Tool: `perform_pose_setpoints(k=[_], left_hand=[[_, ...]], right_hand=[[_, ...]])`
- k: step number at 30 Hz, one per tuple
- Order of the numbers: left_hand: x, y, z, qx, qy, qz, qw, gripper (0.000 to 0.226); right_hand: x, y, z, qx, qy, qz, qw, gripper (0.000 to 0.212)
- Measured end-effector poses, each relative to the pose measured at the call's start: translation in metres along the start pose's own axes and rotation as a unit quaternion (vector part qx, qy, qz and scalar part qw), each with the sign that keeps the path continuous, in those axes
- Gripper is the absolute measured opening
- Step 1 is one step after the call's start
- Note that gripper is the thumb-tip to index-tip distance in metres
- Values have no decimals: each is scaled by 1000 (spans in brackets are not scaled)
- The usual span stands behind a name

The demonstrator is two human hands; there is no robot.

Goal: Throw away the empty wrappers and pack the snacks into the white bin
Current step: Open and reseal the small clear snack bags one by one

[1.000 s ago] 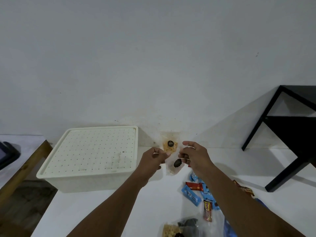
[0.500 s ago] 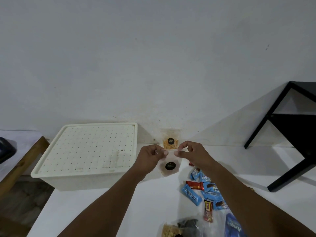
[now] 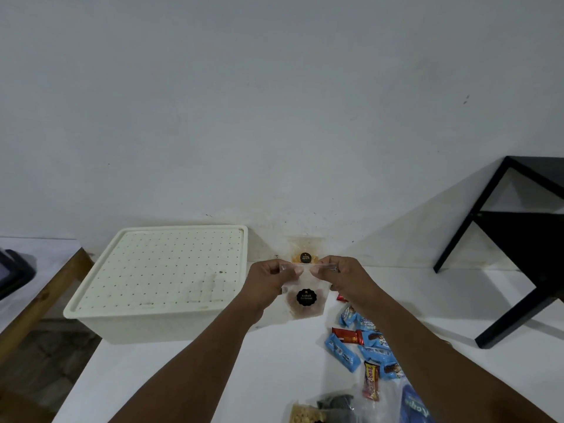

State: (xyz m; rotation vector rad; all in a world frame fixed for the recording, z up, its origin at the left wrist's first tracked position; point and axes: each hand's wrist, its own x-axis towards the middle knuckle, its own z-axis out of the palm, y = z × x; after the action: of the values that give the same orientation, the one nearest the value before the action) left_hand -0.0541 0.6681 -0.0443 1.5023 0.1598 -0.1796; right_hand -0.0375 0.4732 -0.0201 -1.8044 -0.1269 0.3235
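My left grip [image 3: 265,283] and right grip [image 3: 346,277] each pinch a top corner of a clear, soft plastic pouch [image 3: 306,311]. It hangs over the white counter [image 3: 198,377], just right of the white bin [image 3: 158,325]. The pouch is flat and glossy, with a round black scalloped sticker and brown crumbly biscuit at its bottom. The bin is squarish matt plastic, its dotted lid on.
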Motion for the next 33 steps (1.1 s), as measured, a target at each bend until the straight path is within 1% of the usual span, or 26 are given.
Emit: perform_pose_setpoints(k=[1, 3, 7, 10, 11, 12, 14, 16, 18, 21, 26, 29, 33], left_hand=[[-1, 0, 0, -3, 10, 4, 1000, 17], [-2, 0, 1, 7, 36, 9, 999, 14], [0, -11, -3, 47, 74, 23, 996, 20], [2, -25, 0, 118, 143, 70, 980, 19], [3, -30, 2, 138, 152, 89, 975, 17], [5, -34, 5, 152, 153, 105, 971, 16], [14, -41, 8, 179, 144, 119, 966, 22], [23, -46, 10, 211, 138, 111, 961, 27], [34, -49, 11, 230, 134, 93, 959, 25], [52, -57, 9, 236, 130, 62, 961, 23], [88, -70, 6, 260, 115, 30, 958, 27], [112, -79, 4, 278, 109, 14, 954, 27], [147, -88, 2, 291, 108, -3, 951, 26]], right_hand=[[-1, 2, -1, 7, 3, 9, 1000, 5], [-2, 8, -4, 8, 7, 29, 1000, 9], [-1, 24, -7, -6, 32, 41, 999, 11], [2, 32, -7, -13, 69, 38, 997, 19], [4, 34, -7, -16, 77, 37, 996, 23], [7, 37, -7, -21, 82, 35, 996, 28], [17, 44, -7, -45, 95, 30, 994, 34], [27, 51, -7, -83, 104, 24, 991, 36], [37, 57, -7, -121, 104, 18, 987, 37], [53, 67, -9, -146, 102, 32, 984, 35], [93, 86, -13, -181, 70, 52, 980, 32], [118, 96, -15, -184, 57, 62, 979, 33], [153, 110, -18, -188, 44, 77, 978, 27]])
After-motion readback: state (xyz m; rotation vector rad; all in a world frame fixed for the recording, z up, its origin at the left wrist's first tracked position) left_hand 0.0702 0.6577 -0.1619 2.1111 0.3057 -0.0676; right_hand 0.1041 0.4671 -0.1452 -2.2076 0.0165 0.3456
